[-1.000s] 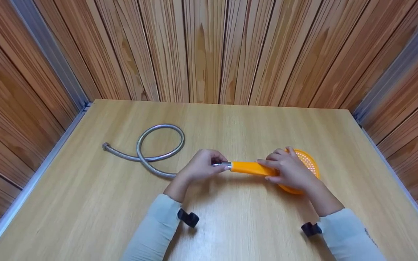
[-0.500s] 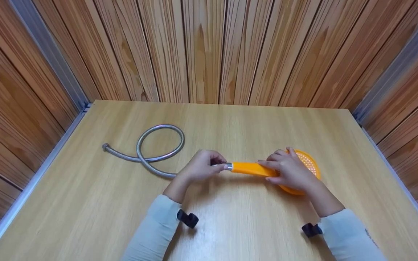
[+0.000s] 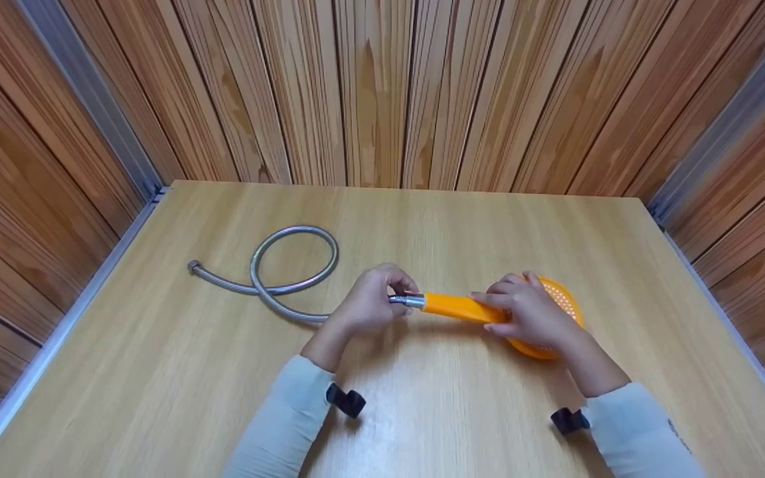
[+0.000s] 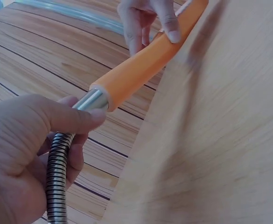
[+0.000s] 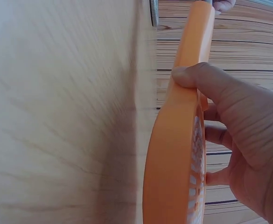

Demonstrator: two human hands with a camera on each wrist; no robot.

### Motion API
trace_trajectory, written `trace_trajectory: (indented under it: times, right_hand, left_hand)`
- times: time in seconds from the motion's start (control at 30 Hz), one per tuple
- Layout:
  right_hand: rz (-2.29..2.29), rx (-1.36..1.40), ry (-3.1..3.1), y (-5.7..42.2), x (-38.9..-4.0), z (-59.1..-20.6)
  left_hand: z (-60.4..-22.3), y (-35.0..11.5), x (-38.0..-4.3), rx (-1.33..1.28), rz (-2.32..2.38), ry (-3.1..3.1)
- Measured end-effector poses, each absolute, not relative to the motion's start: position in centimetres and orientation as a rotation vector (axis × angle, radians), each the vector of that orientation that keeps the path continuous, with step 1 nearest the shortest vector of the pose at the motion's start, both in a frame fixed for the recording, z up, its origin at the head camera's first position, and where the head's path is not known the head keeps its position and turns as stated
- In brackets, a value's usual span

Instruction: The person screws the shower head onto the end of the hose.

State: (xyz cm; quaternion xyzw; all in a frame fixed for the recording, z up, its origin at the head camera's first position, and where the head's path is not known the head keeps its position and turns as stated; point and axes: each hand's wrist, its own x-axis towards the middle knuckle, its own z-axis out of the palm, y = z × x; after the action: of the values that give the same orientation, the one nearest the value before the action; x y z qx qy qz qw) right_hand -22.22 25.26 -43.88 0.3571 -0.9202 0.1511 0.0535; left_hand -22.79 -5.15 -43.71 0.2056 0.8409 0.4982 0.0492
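An orange shower head [image 3: 455, 306] is held just above the wooden table, its perforated round face at the right. My right hand [image 3: 534, 311] grips it where the handle meets the head; in the right wrist view the thumb lies along the orange shower head [image 5: 169, 149], with fingers on the far side. A shiny metal connector [image 4: 92, 99] sits at the handle's end, joined to a ribbed metal hose [image 4: 57, 179]. Around this connector my left hand [image 3: 368, 302] curls, thumb on top in the left wrist view. Its fingers partly hide the hose's upper end.
The rest of the hose [image 3: 255, 265] lies in one loop on the table [image 3: 422, 245], left of the hands, ending in a hex nut [image 3: 193, 267]. Wood-panelled walls [image 3: 376, 93] enclose the back and both sides.
My left thumb and fingers have shifted on the connector, and more of its metal shows now. The orange handle end tips up slightly. My right hand keeps its grip almost in place.
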Motion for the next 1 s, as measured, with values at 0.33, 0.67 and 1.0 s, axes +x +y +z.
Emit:
trace_trajectory:
  times: [0.33,0.67,1.0]
  right_hand:
    - [0.414,1.068,-2.819,25.33,-22.17,-43.81]
    - [0.419,1.059,-2.823,25.37,-22.12,-43.76]
    - [0.419,1.062,-2.796,25.49,-22.19,-43.90]
  left_hand:
    - [-44.07,-5.75,-22.94,0.527,1.451,2.482]
    - [-43.99,-5.71,-23.06,0.607,1.493,2.486]
    - [-44.09,-5.73,-23.03,0.601,1.479,2.463]
